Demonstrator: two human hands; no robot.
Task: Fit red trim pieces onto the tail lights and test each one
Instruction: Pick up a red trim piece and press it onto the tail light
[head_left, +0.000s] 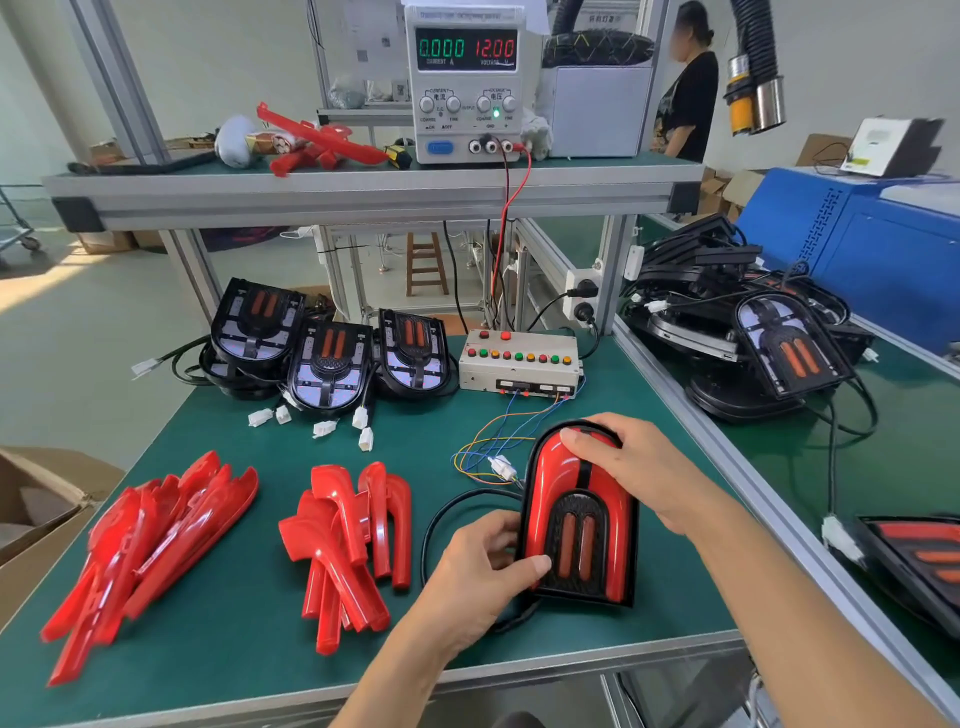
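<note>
The tail light (582, 514) lies on the bench (249, 431), just nearer than the button box (519, 358). Left hand (483, 566) grips its edge; right hand (628, 467), fingers flat, presses the red trim (556, 467). Best press evenly along the arch until seated.

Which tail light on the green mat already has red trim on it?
The tail light held in both hands, near the front edge. The three tail lights at the back still show bare white insides.

Bare counter (249, 670) strip along front edge gives passage. Red trim piles (156, 545) block left; loose wires (493, 457) and button box (519, 361) crowd centre.
</note>
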